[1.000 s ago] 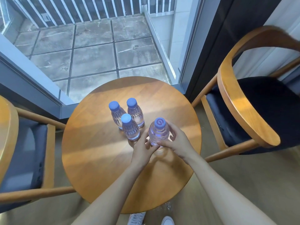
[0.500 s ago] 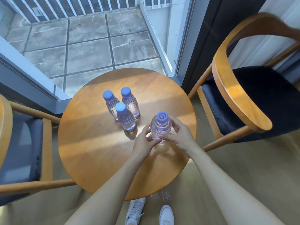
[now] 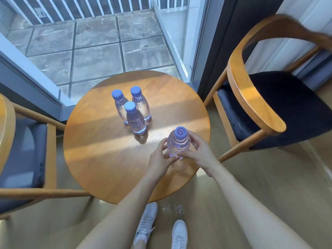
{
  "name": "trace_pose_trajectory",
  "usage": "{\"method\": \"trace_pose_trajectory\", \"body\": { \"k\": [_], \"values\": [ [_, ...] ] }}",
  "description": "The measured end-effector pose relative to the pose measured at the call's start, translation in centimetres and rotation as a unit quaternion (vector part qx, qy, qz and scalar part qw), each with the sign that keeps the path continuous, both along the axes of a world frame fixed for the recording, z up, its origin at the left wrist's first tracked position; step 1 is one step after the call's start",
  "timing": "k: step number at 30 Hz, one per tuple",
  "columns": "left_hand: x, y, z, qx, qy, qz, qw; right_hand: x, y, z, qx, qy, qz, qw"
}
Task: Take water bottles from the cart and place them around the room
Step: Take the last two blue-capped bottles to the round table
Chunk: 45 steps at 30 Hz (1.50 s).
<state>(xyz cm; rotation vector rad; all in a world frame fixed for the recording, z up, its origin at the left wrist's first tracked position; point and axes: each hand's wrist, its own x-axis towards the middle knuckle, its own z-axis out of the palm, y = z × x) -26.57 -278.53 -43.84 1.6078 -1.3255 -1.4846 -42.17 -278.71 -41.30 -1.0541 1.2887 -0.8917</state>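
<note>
Three bottles [image 3: 133, 112] already stand on the round worktop [image 3: 100, 159], and both hands' fingers [image 3: 195, 143] wrap a fourth bottle [image 3: 178, 145] at about four o'clock, likely nearly placed.

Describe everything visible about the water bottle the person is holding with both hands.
The held bottle is small, clear ribbed plastic, filled with water, sealed by a blue cap bearing a purple swirl mark. It stands upright near the round wooden table's right front edge, apart from three matching bottles. The left hand and right hand grip its lower body; whether its base touches the table is hidden.
</note>
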Motion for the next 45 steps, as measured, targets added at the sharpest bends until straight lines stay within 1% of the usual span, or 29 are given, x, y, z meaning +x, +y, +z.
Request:
{"method": "trace_pose_trajectory", "body": {
  "k": [11,13,15,19,21,23,25,27,30,33,35,40,43,45],
  "values": [
    [-0.1,0.9,-0.3,-0.004,-0.014,-0.006,1.000,-0.1,0.9,-0.6,0.001,0.001,-0.005,1.000],
    [0.0,1.1,-0.1,-0.009,-0.040,-0.035,0.999,0.0,0.9,-0.3,-0.003,0.019,0.005,1.000],
    [0.3,1.3,0.4,-0.026,-0.082,-0.073,0.994,0.0,0.7,0.4,-0.010,0.062,0.024,0.998],
    [2.1,1.5,3.6,-0.031,-0.130,-0.086,0.987,-0.5,0.2,4.3,-0.031,0.108,0.039,0.993],
    [3.5,1.4,6.2,-0.056,-0.166,-0.121,0.977,-0.5,-0.1,7.5,-0.051,0.139,0.061,0.987],
    [5.3,1.1,9.5,-0.084,-0.213,-0.155,0.961,0.2,-0.3,11.4,-0.077,0.178,0.092,0.977],
    [7.2,0.6,13.5,-0.102,-0.254,-0.156,0.949,1.9,-0.9,15.5,-0.114,0.235,0.134,0.956],
    [9.4,0.0,17.8,-0.124,-0.286,-0.142,0.940,4.9,-1.6,19.4,-0.155,0.291,0.173,0.928],
    [13.4,0.7,23.7,-0.164,-0.335,-0.131,0.919,10.9,-1.8,24.6,-0.208,0.338,0.226,0.889],
    [19.4,3.2,28.3,-0.192,-0.395,-0.108,0.892,18.4,-0.4,28.7,-0.252,0.359,0.273,0.856],
    [24.6,5.9,30.6,-0.186,-0.424,-0.078,0.883,24.1,1.1,30.7,-0.280,0.356,0.296,0.841],
    [39.1,17.7,34.9,-0.141,-0.469,0.064,0.870,40.5,8.6,35.1,-0.370,0.320,0.365,0.792],
    [47.4,25.9,36.8,-0.096,-0.497,0.143,0.851,49.9,14.1,36.5,-0.408,0.297,0.413,0.758],
    [52.7,31.7,38.1,-0.085,-0.505,0.186,0.838,56.0,18.3,37.6,-0.429,0.277,0.444,0.736]
  ]
}}
